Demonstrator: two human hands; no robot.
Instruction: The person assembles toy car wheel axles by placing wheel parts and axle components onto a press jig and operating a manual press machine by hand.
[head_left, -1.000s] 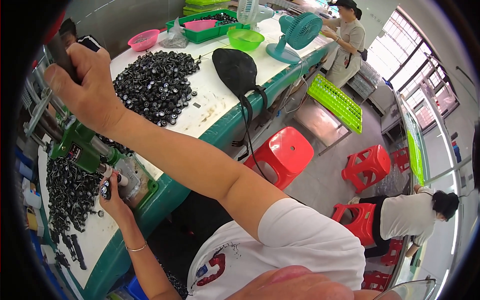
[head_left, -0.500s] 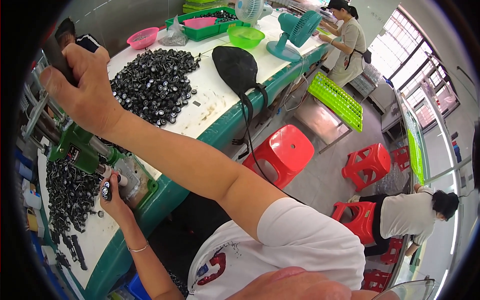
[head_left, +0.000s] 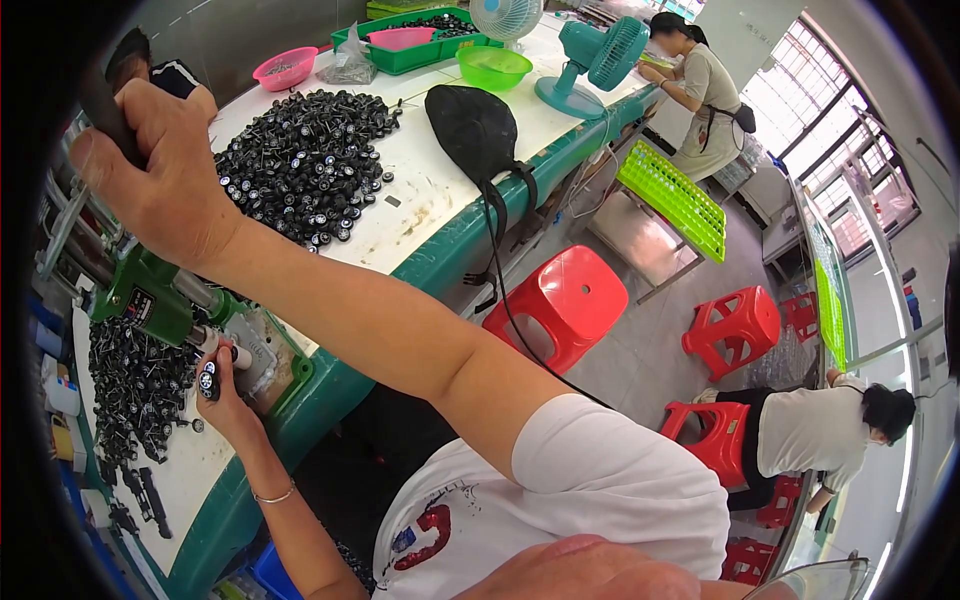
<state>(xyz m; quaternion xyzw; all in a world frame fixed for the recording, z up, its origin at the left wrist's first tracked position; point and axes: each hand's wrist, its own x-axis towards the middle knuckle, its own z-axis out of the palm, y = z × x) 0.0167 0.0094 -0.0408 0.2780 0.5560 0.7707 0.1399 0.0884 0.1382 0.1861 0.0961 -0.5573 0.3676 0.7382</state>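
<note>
My right hand (head_left: 165,185) is wrapped around the dark lever handle (head_left: 108,112) of a green hand press (head_left: 150,300), the arm stretched across the view. Lower down, my left hand (head_left: 228,408) is closed at the press's pale round post, beneath the ram. A small black wheel-like part (head_left: 208,382) with a patterned silver face shows between its fingers and thumb. Next to the hand is the metal base plate (head_left: 255,350) of the press. Similar black parts with thin metal stems lie in a large pile (head_left: 305,165) beyond the press and in another pile (head_left: 140,385) on its near side.
On the white table (head_left: 415,215) lie a black bag (head_left: 470,130), a green tray (head_left: 400,60), pink (head_left: 285,72) and green bowls (head_left: 495,70), and a teal fan (head_left: 590,60). Red stools (head_left: 575,300) and a green rack (head_left: 675,200) stand rightward. Other people work nearby.
My right hand and the lever have shifted slightly left and down. My left hand keeps its place at the press. The far co-worker has bent lower over the table.
</note>
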